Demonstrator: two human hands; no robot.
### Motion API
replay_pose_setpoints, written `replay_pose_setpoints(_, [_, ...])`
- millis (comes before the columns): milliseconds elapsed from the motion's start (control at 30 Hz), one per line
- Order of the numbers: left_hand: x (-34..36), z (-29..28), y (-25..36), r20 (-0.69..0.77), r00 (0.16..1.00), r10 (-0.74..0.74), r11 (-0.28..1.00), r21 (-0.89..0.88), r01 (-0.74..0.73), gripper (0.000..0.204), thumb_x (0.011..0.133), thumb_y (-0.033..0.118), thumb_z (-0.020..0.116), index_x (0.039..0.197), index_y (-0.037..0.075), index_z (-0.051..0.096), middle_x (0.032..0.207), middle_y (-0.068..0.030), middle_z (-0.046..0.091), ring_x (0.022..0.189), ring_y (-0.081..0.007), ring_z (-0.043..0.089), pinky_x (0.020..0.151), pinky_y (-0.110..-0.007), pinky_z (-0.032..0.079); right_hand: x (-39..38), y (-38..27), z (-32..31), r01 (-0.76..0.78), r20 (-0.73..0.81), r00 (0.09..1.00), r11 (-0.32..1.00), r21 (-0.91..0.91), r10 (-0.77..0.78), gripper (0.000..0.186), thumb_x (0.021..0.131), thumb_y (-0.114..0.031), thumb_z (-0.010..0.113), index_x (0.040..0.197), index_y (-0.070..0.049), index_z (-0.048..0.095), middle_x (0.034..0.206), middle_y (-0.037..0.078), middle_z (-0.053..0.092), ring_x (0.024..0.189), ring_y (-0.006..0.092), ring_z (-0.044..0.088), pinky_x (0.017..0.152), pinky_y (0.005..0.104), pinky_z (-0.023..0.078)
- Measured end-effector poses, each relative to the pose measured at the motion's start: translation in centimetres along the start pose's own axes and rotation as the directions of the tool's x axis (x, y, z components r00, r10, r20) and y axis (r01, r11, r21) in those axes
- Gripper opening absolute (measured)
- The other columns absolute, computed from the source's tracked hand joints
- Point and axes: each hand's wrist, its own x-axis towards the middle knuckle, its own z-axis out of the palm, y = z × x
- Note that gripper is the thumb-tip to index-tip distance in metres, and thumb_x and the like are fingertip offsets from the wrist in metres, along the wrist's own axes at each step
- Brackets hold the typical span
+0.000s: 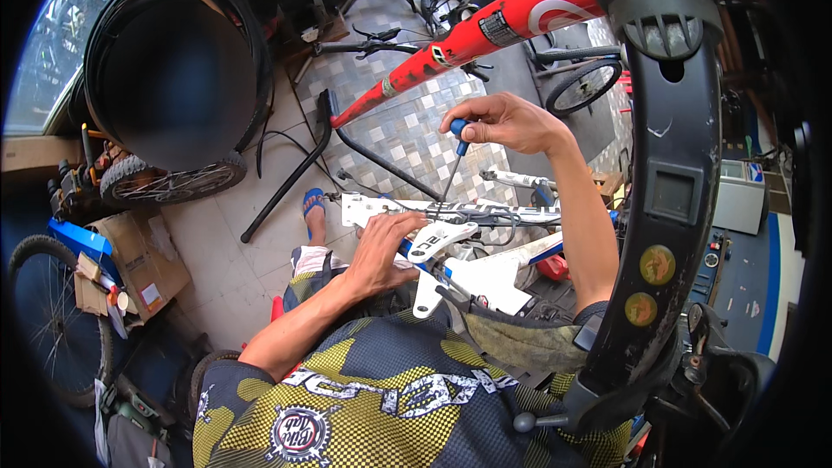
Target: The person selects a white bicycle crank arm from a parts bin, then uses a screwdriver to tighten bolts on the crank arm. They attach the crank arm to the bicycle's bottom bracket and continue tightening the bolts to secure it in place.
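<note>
A white bicycle frame point(494, 282) with blue accents lies across in front of me, with a white linkage piece point(444, 240) and dark cables point(511, 224) along its tube. My left hand point(381, 251) is closed around the frame beside the linkage piece, its thumb on the near side. Above the tube, my right hand point(511, 124) grips the blue handle of a screwdriver point(460, 136) between thumb and fingers. The screwdriver's thin shaft slants down to the frame near the cables. Its tip is too small to make out.
A red and black repair stand point(485, 35) arches overhead and down the right side. Tyres point(95, 69), a wheel point(173, 182) and a cardboard box point(143, 260) stand at left. More bicycle parts point(585, 87) lie farther off on the tiled floor point(234, 225). A workbench point(737, 277) is at right.
</note>
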Motion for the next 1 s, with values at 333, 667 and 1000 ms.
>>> replay_pose_setpoints(333, [0.0, -0.6, 0.1, -0.009, 1.0, 0.029, 0.999, 0.017, -0.029, 0.083, 0.067, 0.019, 0.092, 0.139, 0.01, 0.054, 0.142, -0.0101, 0.062, 0.121, -0.0314, 0.059, 0.103, -0.044, 0.042, -1.3, -0.5, -0.3, -0.121, 0.057, 0.992, 0.99, 0.073, 0.117, 0.03, 0.1, -0.02, 0.073, 0.128, -0.01, 0.073, 0.112, 0.0, 0.075, 0.098, 0.0091, 0.062, 0.091, 0.0297, 0.052])
replay_pose_setpoints(667, [-0.4, -0.5, -0.4, -0.028, 0.998, 0.049, 0.999, -0.01, -0.05, 0.086, 0.066, 0.017, 0.091, 0.143, 0.01, 0.052, 0.144, -0.0084, 0.061, 0.123, -0.0296, 0.06, 0.101, -0.045, 0.043, -0.7, -0.5, 1.6, -0.041, 0.122, 0.991, 0.998, -0.042, 0.046, 0.031, 0.099, -0.023, 0.074, 0.126, -0.01, 0.073, 0.116, 0.005, 0.074, 0.102, 0.015, 0.067, 0.095, 0.0341, 0.053])
replay_pose_setpoints(1000, [-0.4, -0.8, -0.6, -0.034, 0.997, 0.072, 0.997, 0.014, -0.072, 0.085, 0.067, 0.017, 0.091, 0.142, 0.01, 0.053, 0.143, -0.0087, 0.061, 0.12, -0.0298, 0.06, 0.098, -0.044, 0.044, -0.5, -0.4, 1.2, -0.025, 0.046, 0.999, 0.999, -0.021, 0.026, 0.034, 0.098, -0.03, 0.074, 0.127, -0.013, 0.075, 0.115, 0.002, 0.075, 0.098, 0.0117, 0.064, 0.088, 0.0318, 0.053])
